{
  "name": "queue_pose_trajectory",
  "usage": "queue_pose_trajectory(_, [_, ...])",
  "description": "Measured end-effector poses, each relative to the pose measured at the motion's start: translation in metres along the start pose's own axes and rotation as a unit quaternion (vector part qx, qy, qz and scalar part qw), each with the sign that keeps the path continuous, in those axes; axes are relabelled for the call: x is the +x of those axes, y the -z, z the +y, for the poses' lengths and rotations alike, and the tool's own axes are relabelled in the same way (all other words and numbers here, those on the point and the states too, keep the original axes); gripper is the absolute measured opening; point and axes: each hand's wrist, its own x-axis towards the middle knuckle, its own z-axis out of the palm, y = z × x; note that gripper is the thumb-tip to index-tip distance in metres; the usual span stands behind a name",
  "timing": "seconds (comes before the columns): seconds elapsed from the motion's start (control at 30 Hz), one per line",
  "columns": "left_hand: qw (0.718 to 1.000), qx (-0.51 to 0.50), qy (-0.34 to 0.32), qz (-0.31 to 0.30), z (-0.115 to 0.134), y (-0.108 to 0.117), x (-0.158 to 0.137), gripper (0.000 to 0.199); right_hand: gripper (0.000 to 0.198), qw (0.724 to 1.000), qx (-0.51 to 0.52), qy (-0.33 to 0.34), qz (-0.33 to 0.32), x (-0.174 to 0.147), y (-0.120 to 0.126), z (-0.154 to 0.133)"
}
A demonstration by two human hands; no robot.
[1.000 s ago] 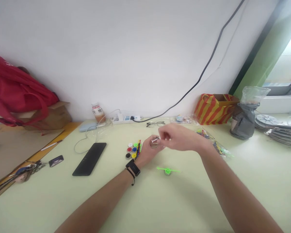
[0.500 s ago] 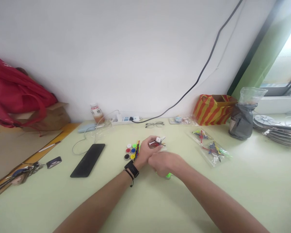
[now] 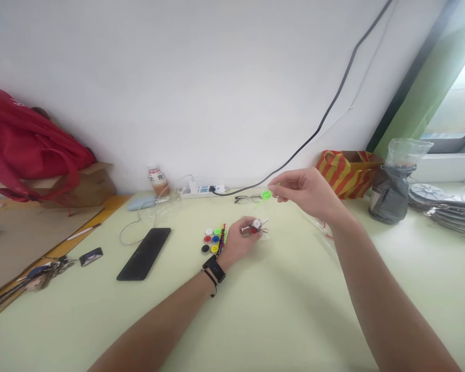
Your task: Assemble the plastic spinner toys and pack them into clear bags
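My left hand (image 3: 238,240), with a black watch on its wrist, is closed on a small bunch of plastic parts (image 3: 257,223). White, red and dark bits of the bunch stick out past the fingers, low over the table. Higher and to the right, my right hand (image 3: 310,194) pinches a bright green plastic piece (image 3: 266,195) with a round part and a thin stem, held in the air. Left of my left hand stand several small round pieces (image 3: 215,239) in white, green, red, blue, black and yellow. Thin coloured sticks (image 3: 221,240) lie beside them, partly hidden by the hand.
A black phone-like slab (image 3: 144,254) lies to the left. Eyeglasses (image 3: 243,198), a power strip (image 3: 201,191) and a drink bottle (image 3: 157,180) are along the wall. A striped bag (image 3: 343,173), grey bag (image 3: 391,194) and stacked discs (image 3: 445,209) stand at the right.
My right hand has lifted from beside my left wrist, up and to the right, with the green piece now showing in its fingers. My left hand stays nearly in place.
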Motion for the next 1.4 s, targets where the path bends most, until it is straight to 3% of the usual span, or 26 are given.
queue_pose_trajectory(0.2, [0.999, 0.030, -0.017, -0.008, 0.002, 0.000, -0.003, 0.023, 0.018, 0.996, -0.084, 0.007, 0.000, 0.007, -0.021, 0.010])
queue_pose_trajectory(0.43, [0.998, 0.051, -0.023, -0.008, 0.001, 0.000, -0.002, 0.016, 0.017, 0.977, -0.175, 0.044, -0.111, 0.011, -0.043, 0.018])
queue_pose_trajectory(0.57, [0.996, 0.084, -0.039, -0.011, 0.000, 0.001, -0.002, 0.014, 0.018, 0.976, -0.194, 0.034, -0.091, 0.012, -0.046, 0.021])
queue_pose_trajectory(0.73, [0.993, 0.105, -0.046, -0.005, 0.003, 0.000, -0.003, 0.015, 0.010, 0.978, -0.184, 0.030, -0.090, 0.011, -0.051, 0.018])
queue_pose_trajectory(1.0, [0.990, 0.134, -0.038, 0.003, 0.006, 0.000, -0.004, 0.016, 0.011, 0.969, -0.199, 0.013, -0.145, 0.010, -0.056, 0.019])
queue_pose_trajectory(1.13, [0.996, 0.086, -0.016, -0.007, 0.008, -0.001, -0.005, 0.027, 0.019, 0.974, -0.169, 0.017, -0.148, 0.010, -0.049, 0.018])
queue_pose_trajectory(1.27, [0.999, 0.031, -0.012, -0.018, 0.016, -0.002, -0.005, 0.037, 0.013, 0.971, -0.125, 0.019, -0.203, 0.007, -0.037, 0.019])
queue_pose_trajectory(1.4, [0.999, 0.006, -0.044, -0.011, 0.029, 0.002, -0.002, 0.039, 0.011, 0.985, -0.100, 0.057, -0.131, 0.006, -0.034, 0.020])
